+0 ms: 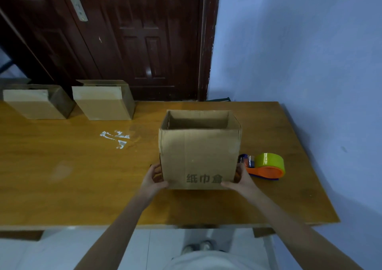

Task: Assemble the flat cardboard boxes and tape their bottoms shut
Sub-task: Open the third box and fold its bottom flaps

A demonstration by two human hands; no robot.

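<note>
Head view shows three cardboard boxes on one wooden table (62, 187); the printed box (199, 152) stands upright, top open, near the table's middle; left hand (154, 179) and right hand (240, 182) grip its lower corners; one tape dispenser (265, 166) lies just right of that box; two boxes (37, 102) (103, 101) sit far left of it.

Box (199, 152) at frame center hides its own bottom, so can't tell if it's taped. It also covers the front end of the tape dispenser (263, 166) center-right, plus most fingers of both hands. Box at far left (35, 104) is cut off by the frame edge. Shoes (199, 247) at bottom are blurry.
</note>
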